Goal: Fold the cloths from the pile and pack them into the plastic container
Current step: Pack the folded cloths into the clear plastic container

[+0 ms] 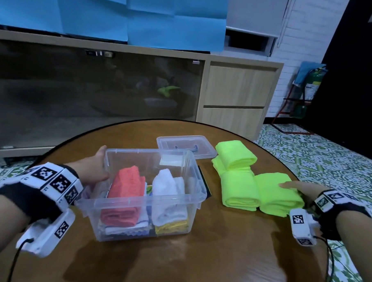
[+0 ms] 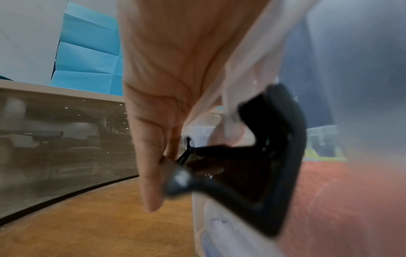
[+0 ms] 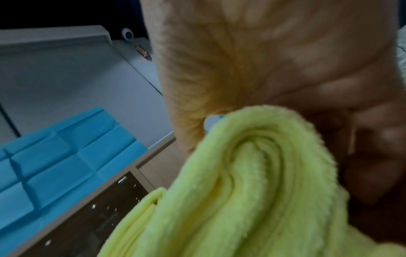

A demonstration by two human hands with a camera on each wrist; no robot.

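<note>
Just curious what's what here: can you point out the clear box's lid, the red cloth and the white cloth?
lid point(image 1: 186, 145), head view: on its flat top.
red cloth point(image 1: 126, 191), head view: middle of the folded bundle.
white cloth point(image 1: 166, 187), head view: top of the fold.

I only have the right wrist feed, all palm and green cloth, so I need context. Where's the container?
Observer: The plastic container sits on the round table, left of the cloth you see.
Operator: And the left hand?
Observer: The left hand grips the container's left wall.
Operator: Anything packed?
Observer: A folded red cloth and a white cloth stand inside; the right hand grips the rightmost green cloth, outside.
</note>
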